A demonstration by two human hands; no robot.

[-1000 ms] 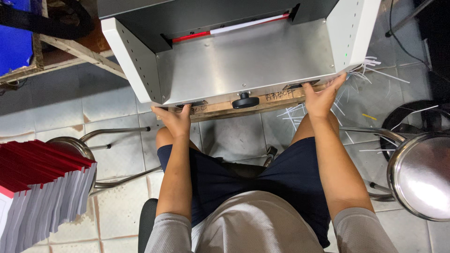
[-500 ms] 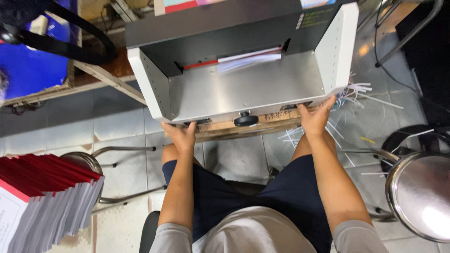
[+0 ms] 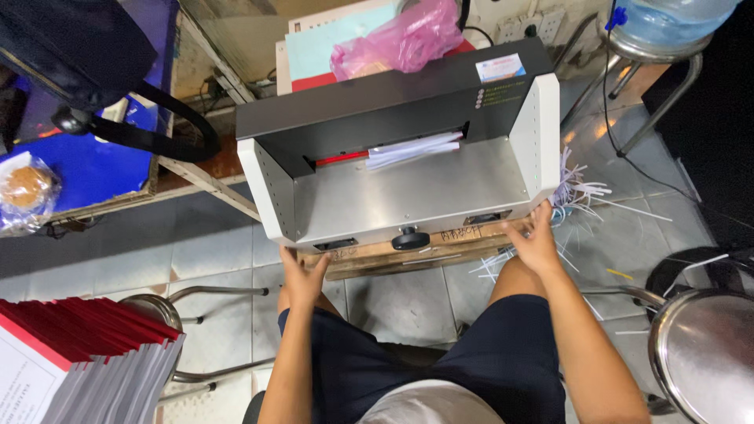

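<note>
The paper cutter, a white-sided machine with a dark top and a steel bed, is sitting on a wooden board straight ahead of the seated person's knees. A sheaf of white paper with a red cover edge is lying at the back of the cutter's bed, partly tucked under its dark top. The left hand is pressing against the cutter's front left corner, fingers spread and holding nothing. The right hand is resting at the cutter's front right corner, fingers likewise open, touching the edge rather than pinching anything. A black knob is sitting on the cutter's front edge, between the two hands.

By the look of it, the step in hand is working the machine from its front edge with both hands, the paper being already seated.

Paper strips are lying scattered just right of the cutter. A stack of red-covered booklets is standing well to the cutter's lower left, a steel stool to its lower right, and a pink plastic bag is lying behind it
</note>
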